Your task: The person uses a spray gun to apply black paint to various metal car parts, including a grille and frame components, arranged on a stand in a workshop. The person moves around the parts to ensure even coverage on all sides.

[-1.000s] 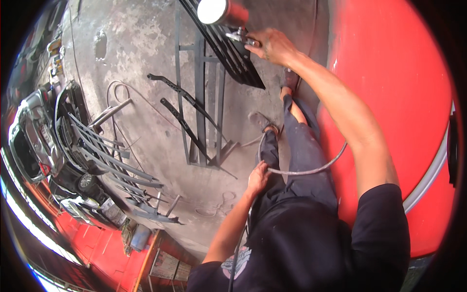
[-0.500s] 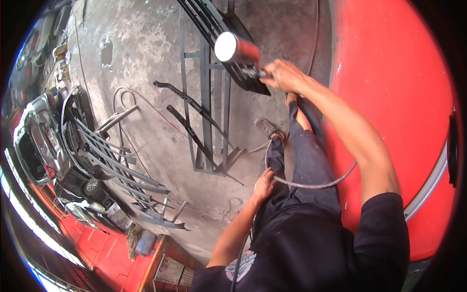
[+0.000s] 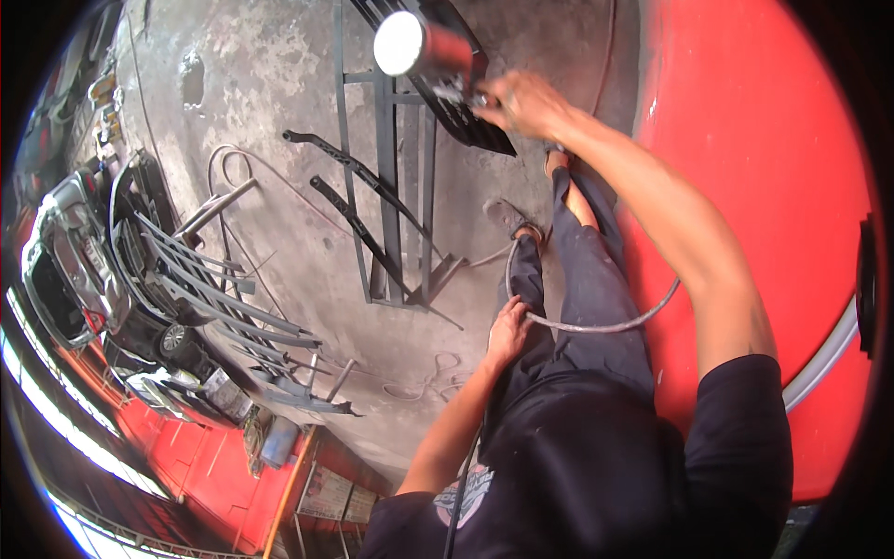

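My right hand (image 3: 531,104) is closed round the handle of a spray gun (image 3: 447,61), its red cup topped by a white lid and tilted to the left. Slight blur softens the gun's body and my fingers. Beneath it lies a long black slatted car part (image 3: 461,121) on a dark metal stand (image 3: 386,177). Low at my left thigh, my left hand (image 3: 508,326) grips a grey air hose (image 3: 605,328), which loops round towards the right. Two black wiper arms (image 3: 358,210) rest across the same stand, left of the slatted part.
A large glossy red panel (image 3: 745,168) fills the right side, close by my right arm. Several grey strips (image 3: 228,298) lie on a rack at left. Another hose (image 3: 223,168) curls over the concrete floor (image 3: 270,74). Damaged cars (image 3: 79,252) stand farther left.
My right hand has carried the spray gun left and slightly up, along the slatted part. The left hand keeps its hold on the hose. The whole view has shifted slightly.
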Available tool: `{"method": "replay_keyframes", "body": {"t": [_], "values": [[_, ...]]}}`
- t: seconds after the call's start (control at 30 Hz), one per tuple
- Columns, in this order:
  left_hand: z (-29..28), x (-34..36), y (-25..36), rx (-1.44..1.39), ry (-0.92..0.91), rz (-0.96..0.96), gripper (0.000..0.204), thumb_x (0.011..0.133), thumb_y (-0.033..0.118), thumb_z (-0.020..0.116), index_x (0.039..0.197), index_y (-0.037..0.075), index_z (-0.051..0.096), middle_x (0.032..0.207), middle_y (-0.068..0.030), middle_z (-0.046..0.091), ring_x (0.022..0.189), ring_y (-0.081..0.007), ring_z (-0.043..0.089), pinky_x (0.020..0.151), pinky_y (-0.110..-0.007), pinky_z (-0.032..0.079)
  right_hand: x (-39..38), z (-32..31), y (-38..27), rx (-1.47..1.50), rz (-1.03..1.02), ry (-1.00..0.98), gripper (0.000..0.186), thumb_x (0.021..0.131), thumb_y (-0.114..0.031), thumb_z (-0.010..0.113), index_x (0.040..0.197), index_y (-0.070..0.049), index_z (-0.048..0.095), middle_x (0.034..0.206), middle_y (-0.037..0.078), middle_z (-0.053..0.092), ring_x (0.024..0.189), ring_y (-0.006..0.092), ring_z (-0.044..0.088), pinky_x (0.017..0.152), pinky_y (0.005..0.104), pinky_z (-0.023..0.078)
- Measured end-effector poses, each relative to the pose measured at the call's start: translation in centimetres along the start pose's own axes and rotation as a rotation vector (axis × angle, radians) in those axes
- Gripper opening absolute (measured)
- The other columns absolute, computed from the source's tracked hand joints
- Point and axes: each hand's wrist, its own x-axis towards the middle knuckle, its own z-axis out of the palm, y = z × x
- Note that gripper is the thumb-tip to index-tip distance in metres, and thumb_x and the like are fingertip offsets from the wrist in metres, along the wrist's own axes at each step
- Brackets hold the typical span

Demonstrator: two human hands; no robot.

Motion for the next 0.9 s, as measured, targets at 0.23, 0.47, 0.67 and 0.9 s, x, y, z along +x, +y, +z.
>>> {"method": "replay_keyframes", "body": {"t": [0.23,0.47,0.67,0.9], "values": [[0.0,0.0,-0.3,-0.013,-0.019,0.009,0.033,0.092,0.013,0.070,0.124,0.007,0.067,0.149,-0.0233,0.054,0.131,-0.0436,0.056,0.109,-0.048,0.048,-6.7,1.2,0.1,0.065,0.128,-0.410,0.027,0.086,-0.028,0.079,0.105,-0.009,0.075,0.086,0.020,0.074,0.086,0.0423,0.072,0.076,0.0508,0.058],[-0.6,-0.7,0.1,-0.019,0.008,-0.051,0.031,0.091,0.013,0.072,0.121,0.005,0.068,0.147,-0.0241,0.055,0.130,-0.0441,0.057,0.108,-0.049,0.048,-4.1,0.0,-0.7,-0.053,0.108,-0.007,0.033,0.092,-0.033,0.073,0.116,-0.011,0.072,0.086,0.019,0.074,0.086,0.0416,0.072,0.078,0.0505,0.058],[-2.6,-1.0,0.8,-0.013,0.054,-0.043,0.033,0.089,0.013,0.074,0.121,0.005,0.069,0.147,-0.0241,0.056,0.129,-0.0455,0.057,0.107,-0.050,0.049,-7.2,-0.1,1.0,-0.021,0.111,0.085,0.032,0.093,-0.032,0.073,0.117,-0.011,0.072,0.087,0.019,0.073,0.086,0.0420,0.071,0.078,0.0508,0.057],[-2.1,-1.1,-1.2,0.031,0.019,0.001,0.035,0.090,0.017,0.074,0.123,0.007,0.069,0.148,-0.0195,0.056,0.135,-0.0425,0.054,0.110,-0.050,0.047,-17.6,2.8,1.7,-0.069,0.261,-0.327,0.026,0.087,-0.028,0.080,0.102,-0.008,0.073,0.084,0.021,0.072,0.086,0.0435,0.070,0.076,0.0514,0.057]]}}
